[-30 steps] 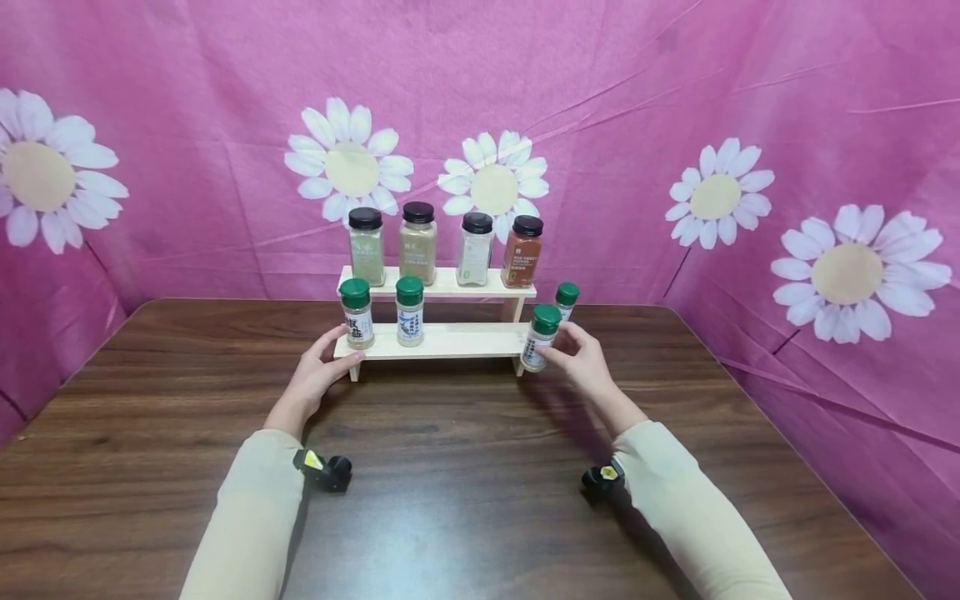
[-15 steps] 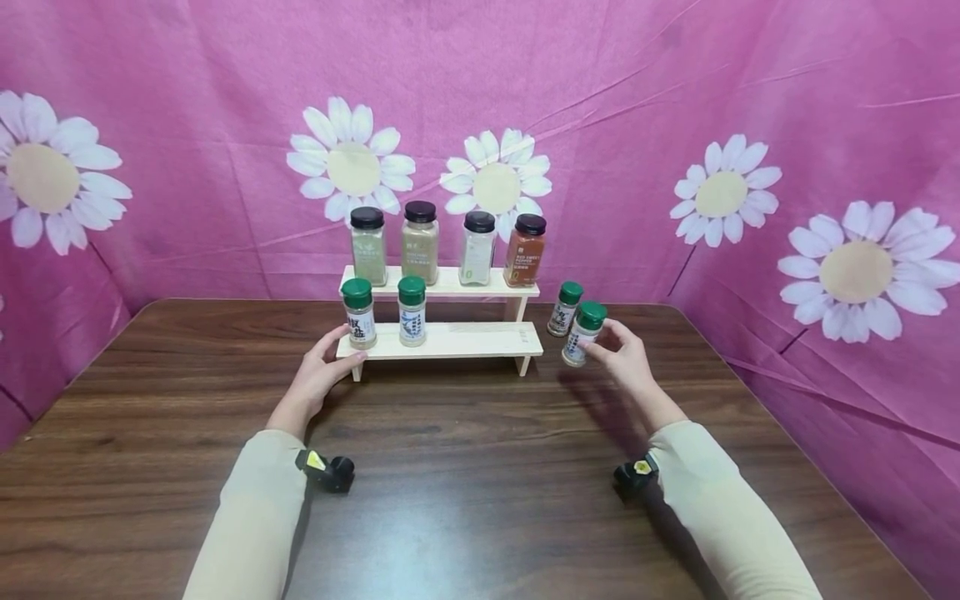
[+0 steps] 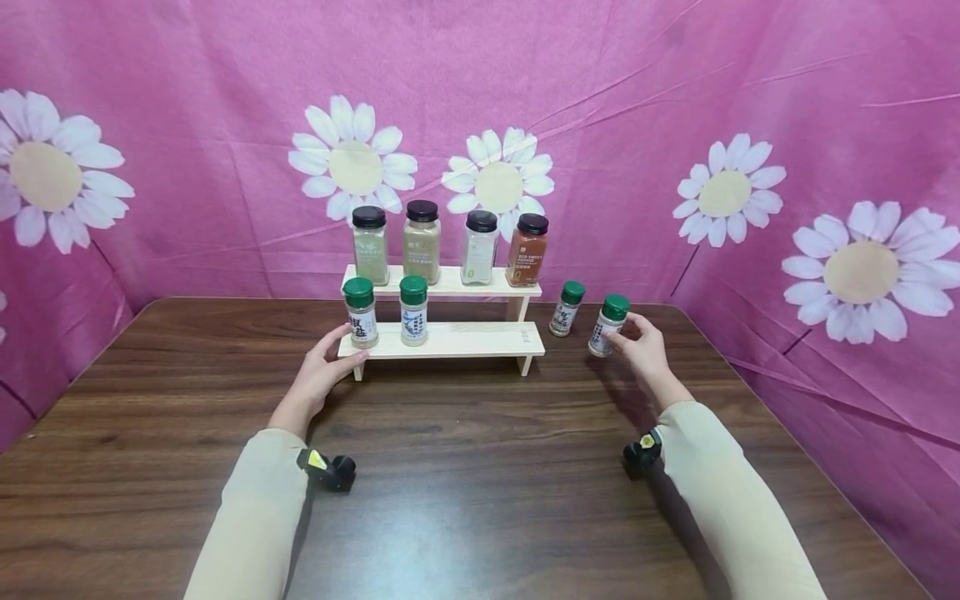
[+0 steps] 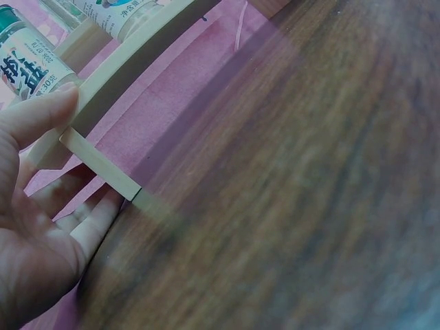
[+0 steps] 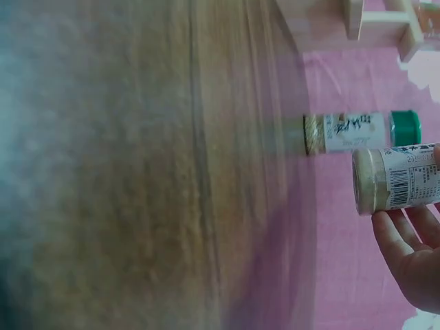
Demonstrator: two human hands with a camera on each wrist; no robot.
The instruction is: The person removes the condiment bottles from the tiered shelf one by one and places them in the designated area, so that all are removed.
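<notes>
My right hand (image 3: 643, 350) grips a green-capped spice jar (image 3: 609, 325) by its side, slightly tilted, right of the rack. In the right wrist view that spice jar (image 5: 402, 180) is held between thumb and fingers, its base apart from the tabletop. Another green-capped jar (image 3: 566, 310) stands on the table just left of it. My left hand (image 3: 318, 375) holds the left end of the two-tier wooden spice rack (image 3: 472, 340). In the left wrist view the thumb lies on the shelf edge (image 4: 110, 86), with the fingers behind the leg.
Two green-capped jars, one (image 3: 362, 315) at the left end and one (image 3: 413, 312) beside it, stand on the lower tier. Several black-capped jars, including a red pepper one (image 3: 527, 252), line the upper tier. A pink flowered cloth (image 3: 600, 167) hangs behind the brown table (image 3: 465, 467).
My right hand has carried the green-capped jar rightward, from the rack's right end past the other jar, which is now fully visible. The left hand has stayed on the rack.
</notes>
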